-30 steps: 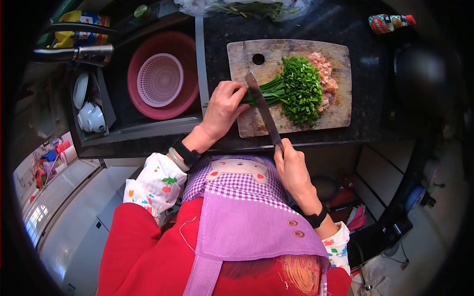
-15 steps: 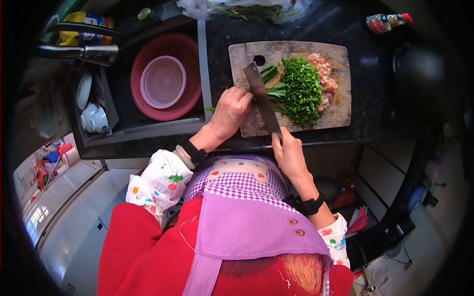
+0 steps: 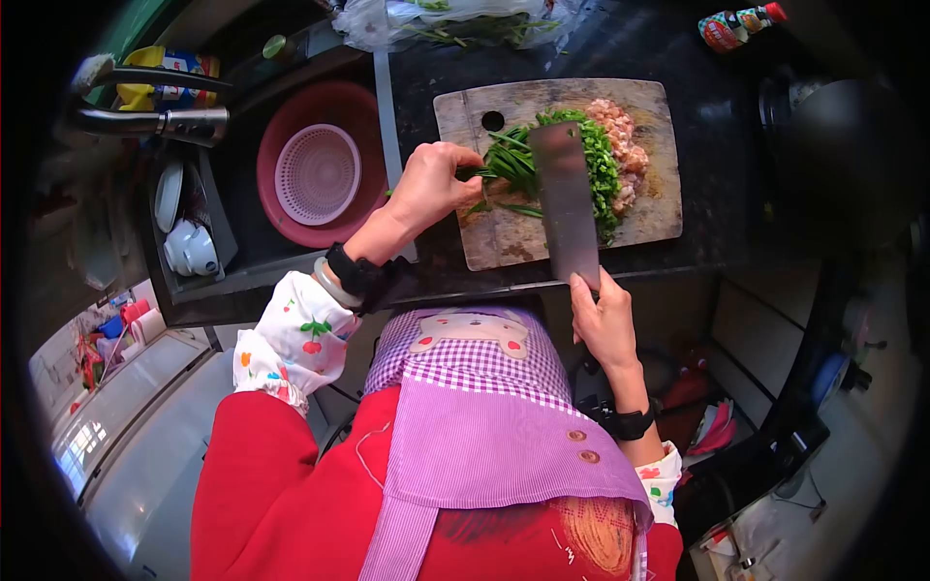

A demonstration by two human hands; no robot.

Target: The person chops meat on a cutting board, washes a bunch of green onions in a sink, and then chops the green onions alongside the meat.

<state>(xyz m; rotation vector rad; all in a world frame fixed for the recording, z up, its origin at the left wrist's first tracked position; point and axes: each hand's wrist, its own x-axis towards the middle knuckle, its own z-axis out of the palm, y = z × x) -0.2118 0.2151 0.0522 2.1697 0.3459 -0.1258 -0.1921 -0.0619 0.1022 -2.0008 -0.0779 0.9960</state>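
My right hand (image 3: pixel 603 318) grips a cleaver (image 3: pixel 567 203) by its handle. The broad blade is turned partly flat above the board, covering part of the chopped greens (image 3: pixel 603 160). Long green stalks, which look like garlic chives (image 3: pixel 511 163), lie to the left of the blade. Their near ends are pinched between the fingers of my left hand (image 3: pixel 438 181) at the board's left edge. Pinkish minced meat (image 3: pixel 620 136) sits just right of the chopped pile. All of this rests on a worn wooden cutting board (image 3: pixel 644 221). The blade hides the board beneath it.
A sink to the left holds a red basin (image 3: pixel 276 208) with a pink strainer (image 3: pixel 318 174) inside. White bowls (image 3: pixel 191 249) stand in a rack under the faucet (image 3: pixel 194 126). A plastic bag (image 3: pixel 373 24) with greens and a sauce bottle (image 3: pixel 738 27) are at the back.
The cleaver has moved right, away from my left hand, and its blade now shows broadside. My left hand has shifted slightly up and left, with its fingers on the stalks.
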